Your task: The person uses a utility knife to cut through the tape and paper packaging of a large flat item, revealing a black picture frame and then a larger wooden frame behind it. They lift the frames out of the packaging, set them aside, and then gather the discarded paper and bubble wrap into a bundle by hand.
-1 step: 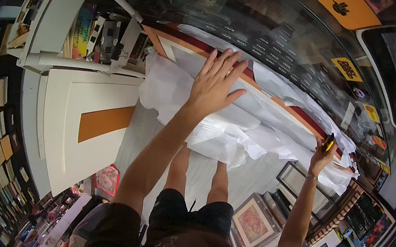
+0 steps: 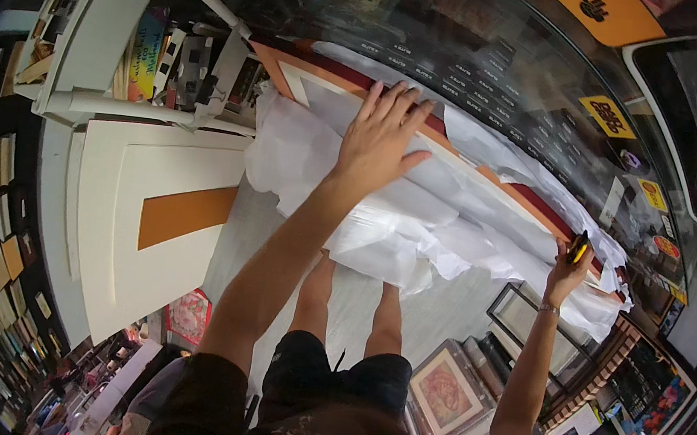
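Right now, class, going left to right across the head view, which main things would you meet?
Dark shelf unit, cream board with a brown panel, left hand, right hand holding a yellow-and-black tool, colourful framed picture.

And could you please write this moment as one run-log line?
left hand: open, on orange-brown frame | right hand: holding yellow-black tool near frame's right end | white sheeting: around frame

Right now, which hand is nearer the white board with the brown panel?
Left. Your left hand rests on the long frame, to the right of the white board. Your right hand, holding the yellow-and-black tool, is farther right.
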The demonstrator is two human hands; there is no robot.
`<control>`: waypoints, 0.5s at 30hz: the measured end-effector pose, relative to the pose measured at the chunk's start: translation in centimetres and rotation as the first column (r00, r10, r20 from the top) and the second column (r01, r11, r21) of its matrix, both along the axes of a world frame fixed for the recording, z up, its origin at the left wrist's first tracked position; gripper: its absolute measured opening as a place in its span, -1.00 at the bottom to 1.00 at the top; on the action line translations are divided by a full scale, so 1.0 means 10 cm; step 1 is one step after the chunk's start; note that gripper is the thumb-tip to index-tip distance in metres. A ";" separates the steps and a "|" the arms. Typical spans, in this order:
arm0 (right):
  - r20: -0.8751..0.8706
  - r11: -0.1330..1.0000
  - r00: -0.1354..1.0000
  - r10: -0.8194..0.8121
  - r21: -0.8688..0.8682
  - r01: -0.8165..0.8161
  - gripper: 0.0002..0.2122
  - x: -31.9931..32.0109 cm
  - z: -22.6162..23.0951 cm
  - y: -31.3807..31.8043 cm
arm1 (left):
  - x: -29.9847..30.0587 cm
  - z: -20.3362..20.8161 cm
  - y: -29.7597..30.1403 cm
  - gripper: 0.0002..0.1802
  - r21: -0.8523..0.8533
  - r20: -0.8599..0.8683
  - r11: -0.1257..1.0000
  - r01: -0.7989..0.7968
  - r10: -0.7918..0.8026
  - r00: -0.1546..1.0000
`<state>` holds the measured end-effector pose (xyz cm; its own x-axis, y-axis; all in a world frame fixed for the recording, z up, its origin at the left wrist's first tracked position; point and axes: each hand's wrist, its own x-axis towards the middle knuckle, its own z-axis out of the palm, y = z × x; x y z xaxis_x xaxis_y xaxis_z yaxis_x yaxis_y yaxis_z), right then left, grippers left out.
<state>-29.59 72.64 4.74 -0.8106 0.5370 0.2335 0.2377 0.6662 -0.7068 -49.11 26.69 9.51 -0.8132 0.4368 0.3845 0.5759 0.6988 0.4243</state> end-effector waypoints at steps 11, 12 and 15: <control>0.086 0.775 0.983 -0.161 -0.606 0.180 -0.69 1.03 -0.14 -0.61 | -0.42 -0.11 0.31 -0.45 -0.221 -0.035 0.965 -0.142 0.137 0.990; 0.165 0.812 0.976 -0.138 -0.546 0.207 -0.66 1.29 -0.25 -0.76 | -0.44 -0.14 0.33 -0.46 -0.232 -0.065 0.958 -0.171 0.161 0.985; 0.489 0.770 0.868 0.085 -0.585 0.254 -0.65 2.13 -0.26 -1.07 | -0.52 -0.19 0.37 -0.48 -0.290 -0.031 0.943 -0.166 0.164 0.986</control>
<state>-8.34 61.92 2.18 -0.6668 0.4925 -0.5593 0.6769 0.0864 -0.7310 -54.26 30.43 7.66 -0.8812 0.3904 0.2667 0.4444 0.8765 0.1852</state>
